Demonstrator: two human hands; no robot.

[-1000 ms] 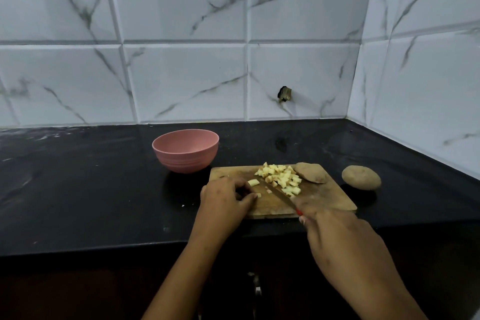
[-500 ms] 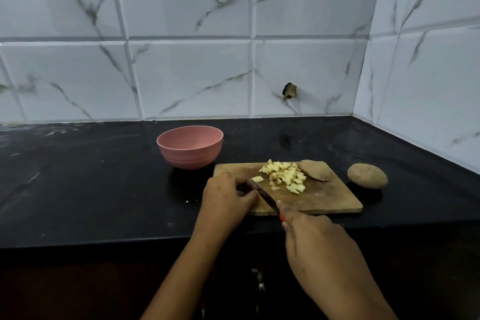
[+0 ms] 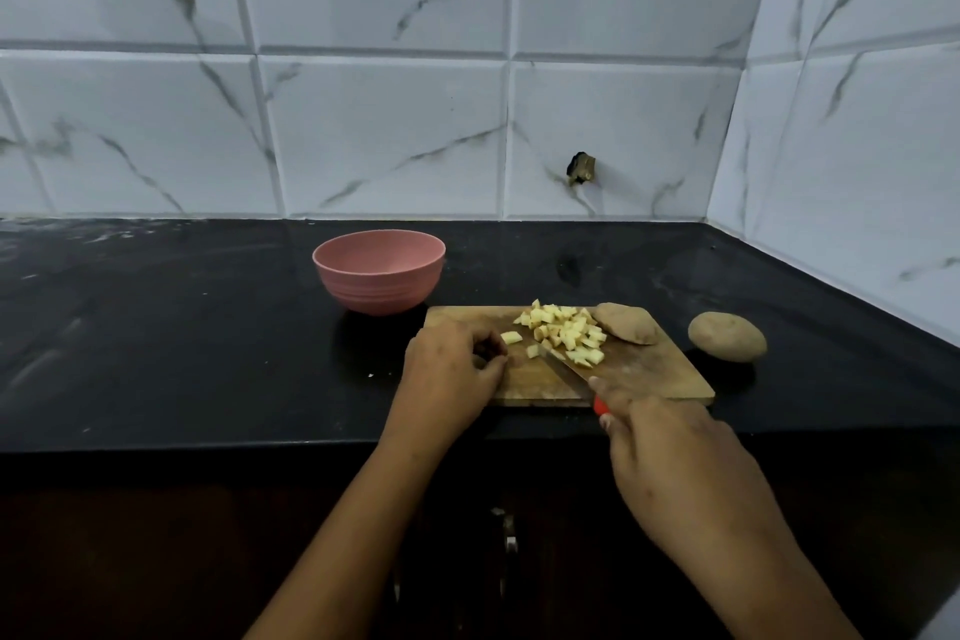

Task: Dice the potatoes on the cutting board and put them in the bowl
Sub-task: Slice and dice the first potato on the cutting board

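Note:
A wooden cutting board lies on the black counter. On it are a pile of pale potato dice and a brown-skinned potato half at its far right. My right hand grips a red-handled knife, whose blade lies flat against the near side of the pile. My left hand rests on the board's left end with its fingers curled; nothing shows in them. One loose dice lies just beyond those fingertips. The pink bowl stands behind the board's left corner and looks empty.
A whole unpeeled potato sits on the counter to the right of the board. Marble-tiled walls close off the back and right side. The counter's front edge runs just below the board, with dark cabinet fronts underneath.
The knife blade has swung from beside my left fingertips over to the dice pile on the right. My right hand moved right with it. My left hand has stayed put.

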